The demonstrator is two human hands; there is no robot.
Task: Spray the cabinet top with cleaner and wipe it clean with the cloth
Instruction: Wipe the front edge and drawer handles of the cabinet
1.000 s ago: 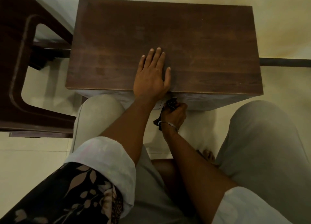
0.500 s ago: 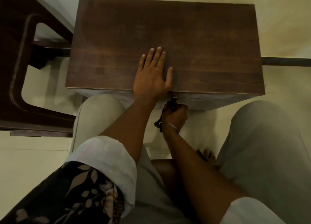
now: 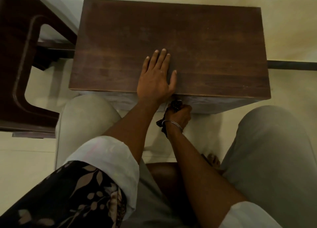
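Note:
The dark brown wooden cabinet top fills the upper middle of the head view. My left hand lies flat on it near the front edge, fingers straight and spread. Below that edge, against the cabinet's front face, my right hand grips a dark patterned cloth; a tail of the cloth hangs by my wrist. No spray bottle is in view.
A dark wooden chair or stool stands at the left, close to the cabinet. My knees in grey trousers flank the cabinet front. Pale floor surrounds it, and a dark bar runs off to the right.
Both hands stay nearly where they were. My right hand with the cloth shifted only slightly along the front face under the edge.

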